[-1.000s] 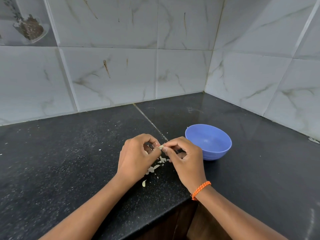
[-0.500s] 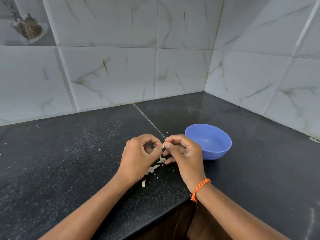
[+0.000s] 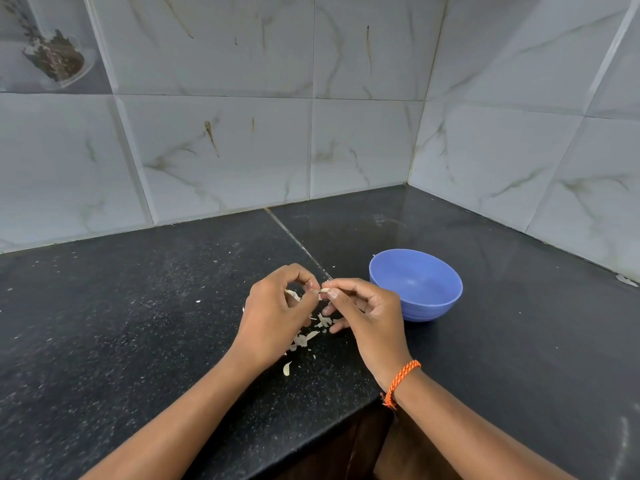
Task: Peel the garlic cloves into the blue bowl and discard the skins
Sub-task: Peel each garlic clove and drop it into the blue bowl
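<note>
**Garlic clove pinched between both hands beside the blue bowl**

Most of the garlic clove [image 3: 324, 291] is hidden by fingertips — only a pale sliver shows. The left hand [image 3: 277, 315] curls round it, thumb and forefinger closed on it, a shred of skin [image 3: 292, 294] showing inside the curl. The right hand [image 3: 367, 315] pinches the same clove (lower fingers loosely spread). Peeled skins [image 3: 306, 337] lie on the black counter [image 3: 121, 323] beneath. The blue bowl [image 3: 417, 284] sits just right of the hands; its inside looks bare. Since half a second ago, the hands have stayed joined — the skin shred is newly visible.
</note>
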Demonstrator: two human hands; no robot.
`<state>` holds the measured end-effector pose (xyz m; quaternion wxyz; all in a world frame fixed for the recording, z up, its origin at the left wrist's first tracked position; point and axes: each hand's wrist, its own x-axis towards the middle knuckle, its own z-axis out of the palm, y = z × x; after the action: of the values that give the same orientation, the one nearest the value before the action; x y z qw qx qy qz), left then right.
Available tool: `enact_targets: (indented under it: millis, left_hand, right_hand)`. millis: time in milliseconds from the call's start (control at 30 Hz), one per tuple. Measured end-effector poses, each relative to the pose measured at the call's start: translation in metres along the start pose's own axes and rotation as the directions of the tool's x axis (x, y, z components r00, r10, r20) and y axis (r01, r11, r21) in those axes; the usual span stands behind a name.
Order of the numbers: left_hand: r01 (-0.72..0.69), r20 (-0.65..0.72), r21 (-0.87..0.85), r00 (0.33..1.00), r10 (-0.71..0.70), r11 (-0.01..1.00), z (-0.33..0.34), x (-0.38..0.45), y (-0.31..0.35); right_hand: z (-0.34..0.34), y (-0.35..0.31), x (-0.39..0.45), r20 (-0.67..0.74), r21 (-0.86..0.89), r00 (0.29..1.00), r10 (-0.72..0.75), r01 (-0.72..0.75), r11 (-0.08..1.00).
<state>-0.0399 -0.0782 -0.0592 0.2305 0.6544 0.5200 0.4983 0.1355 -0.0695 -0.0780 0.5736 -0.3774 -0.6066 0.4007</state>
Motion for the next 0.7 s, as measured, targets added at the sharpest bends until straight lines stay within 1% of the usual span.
enact_targets:
  millis: [100,233,267,333,433,533,600,633,700]
  left_hand:
    - [-0.022,-0.044,0.047,0.999,0.024,0.999,-0.002,0.001,-0.002]
    - [-0.009,-0.133,0.237,0.990,0.042,0.971,-0.006,0.003,-0.007]
    - [0.000,-0.142,0.262,0.989,0.038,0.965,-0.007,0.003,-0.007]
    - [0.013,-0.143,0.302,0.989,0.032,0.953,-0.008,0.004,-0.008]
    - [0.018,-0.135,0.380,0.990,0.036,0.925,-0.009,0.006,-0.012]
    - [0.037,-0.135,0.398,0.991,0.018,0.917,-0.010,0.006,-0.013]
    - [0.043,-0.125,0.408,0.992,0.009,0.912,-0.010,0.006,-0.012]
    - [0.044,-0.118,0.408,0.993,0.005,0.912,-0.010,0.006,-0.012]
    - [0.042,-0.105,0.388,0.994,-0.001,0.921,-0.009,0.005,-0.012]
  right_hand:
    - [-0.001,0.000,0.000,0.012,0.004,1.000,0.001,-0.001,1.000]
    - [-0.004,-0.002,0.000,0.015,-0.034,1.000,-0.003,0.003,0.999]
    - [-0.005,-0.003,0.000,0.018,-0.066,1.000,-0.006,0.008,0.998]
    - [-0.009,-0.006,0.002,0.033,-0.203,0.999,-0.022,0.028,0.979]
    - [-0.016,-0.008,0.009,0.107,-0.453,0.994,-0.009,0.056,0.890]
    - [-0.019,-0.012,0.014,0.212,-0.668,0.977,0.022,0.129,0.733]
    - [-0.021,-0.015,0.017,0.248,-0.743,0.967,0.058,0.151,0.652]
    - [-0.021,-0.017,0.019,0.241,-0.754,0.967,0.086,0.131,0.644]
    - [-0.021,-0.021,0.021,0.232,-0.745,0.963,0.139,0.083,0.662]
